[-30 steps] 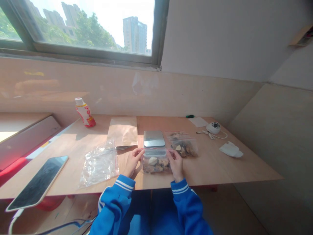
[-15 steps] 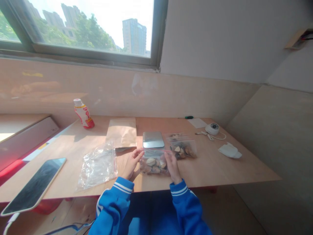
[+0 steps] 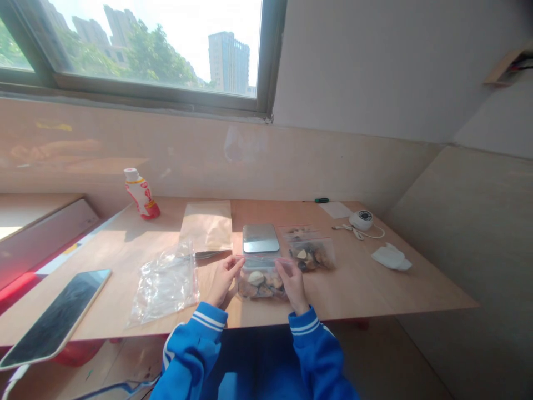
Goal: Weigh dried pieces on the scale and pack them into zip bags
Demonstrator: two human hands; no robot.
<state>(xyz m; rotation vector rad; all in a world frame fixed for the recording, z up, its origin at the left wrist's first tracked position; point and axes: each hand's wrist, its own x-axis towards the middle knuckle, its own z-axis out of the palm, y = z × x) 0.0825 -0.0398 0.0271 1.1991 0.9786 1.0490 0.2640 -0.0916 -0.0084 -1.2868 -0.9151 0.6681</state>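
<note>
Plastic zip bag [image 3: 261, 282] of brown and pale pieces [image 3: 265, 290] in grip: pinches top edge with left hand [image 3: 224, 279] at one end, right hand [image 3: 293, 281] toward the other. Holds it near front edge of counter [image 3: 358, 291], just before silver-topped scale [image 3: 260, 239]. Has filled bags [image 3: 320, 256] just beyond right hand, crumpled clear bag [image 3: 166, 286] left of left hand.

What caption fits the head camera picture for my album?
Left hand and right hand pinch the top of a clear bag of brownish pieces.
</note>
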